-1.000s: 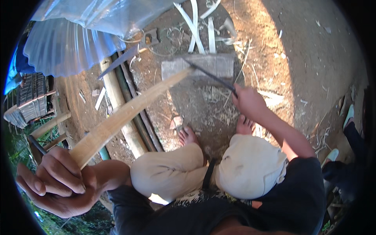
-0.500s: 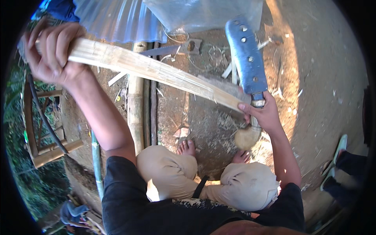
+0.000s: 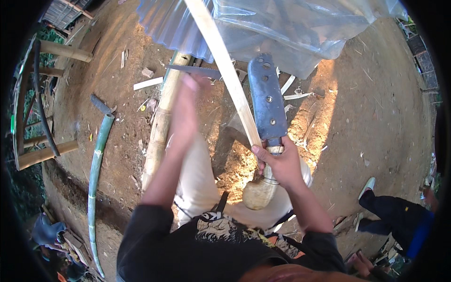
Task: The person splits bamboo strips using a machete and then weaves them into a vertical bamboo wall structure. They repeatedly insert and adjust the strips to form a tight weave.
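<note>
My right hand is closed round the handle of a broad machete with holes along its dark blade and a bulbous wooden grip end. Its thumb and fingers also pinch the lower end of a long, pale bamboo strip, which slants up past the blade's left side. My left hand is smeared by motion near a handsaw, clear of the strip; its fingers cannot be made out. The saw lies across a thick bamboo pole on the ground.
Clear plastic sheeting and a corrugated translucent sheet lie ahead. To the left are a curved green bamboo stem and a bamboo frame. Shavings are scattered on the dirt. Another person's legs show at right.
My left hand has let go of the bamboo strip's far end and moved right, toward the saw. The strip now points more steeply upward. My right hand has shifted left and down with machete and strip.
</note>
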Action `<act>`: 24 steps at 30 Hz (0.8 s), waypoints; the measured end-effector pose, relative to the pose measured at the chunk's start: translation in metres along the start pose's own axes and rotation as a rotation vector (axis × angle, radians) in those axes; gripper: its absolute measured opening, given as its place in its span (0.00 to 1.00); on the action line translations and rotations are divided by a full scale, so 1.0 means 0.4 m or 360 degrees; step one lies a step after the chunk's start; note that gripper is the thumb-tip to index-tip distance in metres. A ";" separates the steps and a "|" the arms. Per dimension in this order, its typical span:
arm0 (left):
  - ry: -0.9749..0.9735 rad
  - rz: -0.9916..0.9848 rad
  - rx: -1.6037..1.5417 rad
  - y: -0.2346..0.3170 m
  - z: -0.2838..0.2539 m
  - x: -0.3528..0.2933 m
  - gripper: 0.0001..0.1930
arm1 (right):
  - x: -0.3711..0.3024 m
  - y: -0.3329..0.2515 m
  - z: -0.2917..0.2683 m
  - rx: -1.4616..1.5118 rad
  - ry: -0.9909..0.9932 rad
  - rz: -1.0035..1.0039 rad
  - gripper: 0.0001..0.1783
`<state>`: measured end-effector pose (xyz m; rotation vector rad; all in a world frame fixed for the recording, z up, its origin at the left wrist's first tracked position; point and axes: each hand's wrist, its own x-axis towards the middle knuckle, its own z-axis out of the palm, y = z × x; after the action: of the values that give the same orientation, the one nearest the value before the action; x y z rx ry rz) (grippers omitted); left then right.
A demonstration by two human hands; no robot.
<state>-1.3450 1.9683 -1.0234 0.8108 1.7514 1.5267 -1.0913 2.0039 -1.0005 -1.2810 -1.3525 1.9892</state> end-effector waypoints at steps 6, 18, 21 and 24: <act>-0.0440 -0.0387 -0.0341 -0.037 0.092 -0.289 0.12 | -0.077 0.078 0.126 0.0137 0.0099 -0.0023 0.14; -0.0395 -0.0930 -0.0577 -0.025 0.059 -0.345 0.09 | -0.111 0.138 -0.024 -0.1060 0.0235 -0.1095 0.22; -0.0441 -0.1107 -0.0758 -0.027 0.085 -0.378 0.09 | -0.082 0.086 -0.050 -0.1650 0.0037 -0.1458 0.35; -0.0522 -0.1261 -0.0707 -0.048 0.084 -0.414 0.06 | -0.080 0.112 -0.066 -0.1808 -0.0138 -0.1464 0.39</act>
<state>-1.2215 1.8518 -1.0315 0.0900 1.1962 1.0844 -1.0462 1.9737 -1.0284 -0.6081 -2.6133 0.5910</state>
